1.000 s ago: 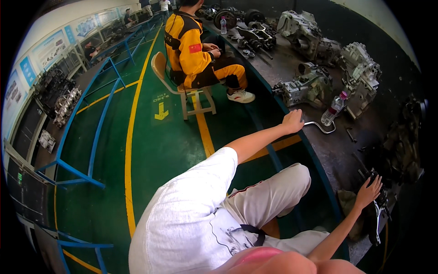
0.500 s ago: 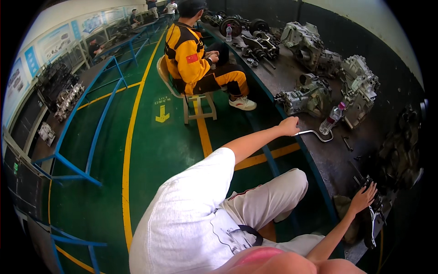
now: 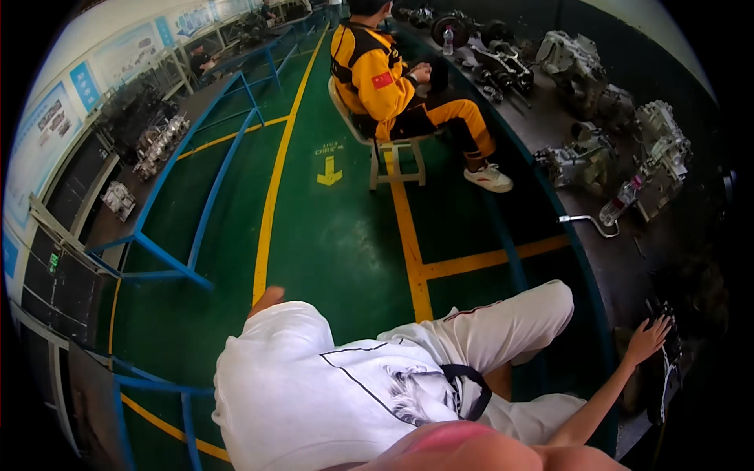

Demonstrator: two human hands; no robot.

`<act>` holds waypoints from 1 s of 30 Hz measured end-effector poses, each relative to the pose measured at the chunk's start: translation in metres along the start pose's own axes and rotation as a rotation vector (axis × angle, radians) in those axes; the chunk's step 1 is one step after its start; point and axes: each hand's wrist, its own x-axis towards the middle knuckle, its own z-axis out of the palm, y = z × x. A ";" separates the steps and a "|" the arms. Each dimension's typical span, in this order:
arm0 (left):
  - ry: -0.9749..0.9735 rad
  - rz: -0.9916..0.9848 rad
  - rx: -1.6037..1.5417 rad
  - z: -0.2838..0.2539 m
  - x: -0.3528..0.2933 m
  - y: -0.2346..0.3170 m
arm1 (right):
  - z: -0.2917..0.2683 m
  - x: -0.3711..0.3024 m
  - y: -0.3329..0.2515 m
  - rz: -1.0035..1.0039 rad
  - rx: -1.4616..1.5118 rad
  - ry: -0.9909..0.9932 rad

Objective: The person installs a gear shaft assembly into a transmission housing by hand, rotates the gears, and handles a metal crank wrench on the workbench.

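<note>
My right hand (image 3: pixel 650 339) lies with stretched, spread fingers on a dark metal assembly (image 3: pixel 666 369) at the near right end of the bench. The assembly's shape is hard to make out in the shadow. My left arm is drawn back at my side. Only a bit of bare skin (image 3: pixel 269 298) shows past the white sleeve, and the left hand itself is out of sight. A bent silver wrench handle (image 3: pixel 601 225) rests at the bench edge, one end sticking out over the floor. Beside it a clear plastic bottle (image 3: pixel 619 201) with a pink cap leans by a metal casing.
Metal gearbox housings (image 3: pixel 577 157) and other machine parts line the dark bench (image 3: pixel 577 206). A person in an orange and black work suit (image 3: pixel 385 78) sits on a chair (image 3: pixel 397 157) ahead of me. Blue metal rails (image 3: pixel 208 200) stand on the left, over green flooring with yellow lines.
My left hand has let go of the wrench handle and gone back out of view. The handle now lies at the bench edge. My right hand stays on the assembly; the view has shifted left.
</note>
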 end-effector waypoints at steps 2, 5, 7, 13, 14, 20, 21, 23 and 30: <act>-0.150 -0.121 0.066 0.019 -0.027 -0.044 | -0.035 0.015 0.010 -0.008 -0.234 -0.118; -0.275 -0.153 0.090 0.009 -0.090 -0.073 | -0.039 0.033 0.028 0.020 -0.303 -0.276; -0.429 -0.089 0.123 0.040 -0.104 -0.046 | -0.060 0.049 0.062 0.096 -0.360 -0.298; -0.486 -0.056 0.145 0.015 -0.157 -0.057 | -0.043 0.046 0.032 0.062 -0.230 -0.445; -0.487 -0.040 0.159 0.013 -0.157 -0.052 | -0.039 0.045 0.034 0.072 -0.219 -0.434; -0.542 0.103 0.294 0.043 -0.124 -0.018 | -0.052 0.048 0.041 0.081 -0.201 -0.433; -0.542 0.152 0.338 0.051 -0.107 -0.006 | -0.063 0.049 0.039 0.082 -0.164 -0.415; -0.526 0.429 0.567 0.080 -0.053 0.021 | -0.076 0.056 0.051 0.081 -0.131 -0.428; -0.435 0.470 0.036 0.193 -0.005 0.210 | -0.058 0.092 0.067 0.023 -0.047 -0.301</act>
